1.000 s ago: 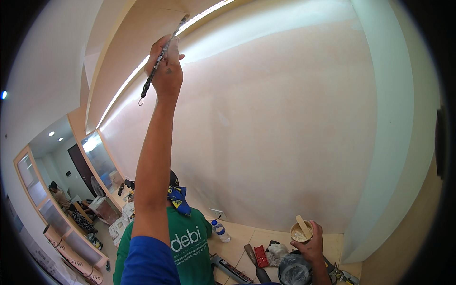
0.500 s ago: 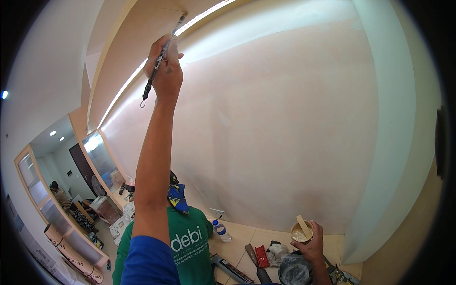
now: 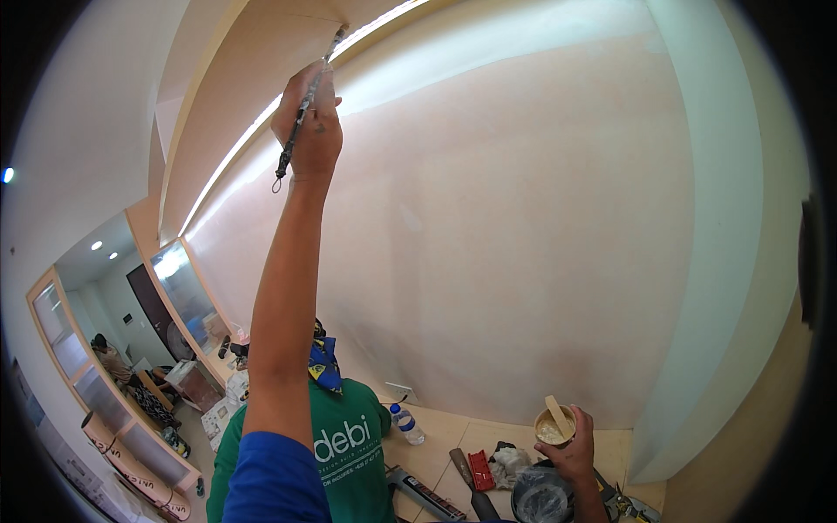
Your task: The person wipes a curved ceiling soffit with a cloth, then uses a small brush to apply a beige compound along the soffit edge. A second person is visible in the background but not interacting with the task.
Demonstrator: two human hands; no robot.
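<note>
My left hand (image 3: 310, 118) is raised high, closed on a long, dark, paint-spotted paintbrush (image 3: 289, 152) with a wire loop at its lower end. The brush tip is at the beige overhead panel (image 3: 253, 57), beside the bright light strip (image 3: 228, 170); whether it touches cannot be told. Low on the right, my right hand (image 3: 577, 451) grips a small cup (image 3: 547, 431) of pale, creamy stuff with a flat wooden stick in it. Behind my left arm is a co-worker in a green shirt (image 3: 353, 405) with a blue-and-yellow cloth on their head.
The plywood surface (image 3: 471, 431) bears a water bottle (image 3: 407, 424), a caulking gun (image 3: 420, 497), a red plastic piece (image 3: 480, 471), rags and a plastic-lined black bucket (image 3: 541, 495). The pale wall (image 3: 514, 227) fills the middle. At left stand framed panels, cardboard rolls (image 3: 131, 462) and another person (image 3: 113, 366).
My left hand and the brush have shifted slightly to the right, with the brush handle a little more upright. My right hand and the cup look unmoved.
</note>
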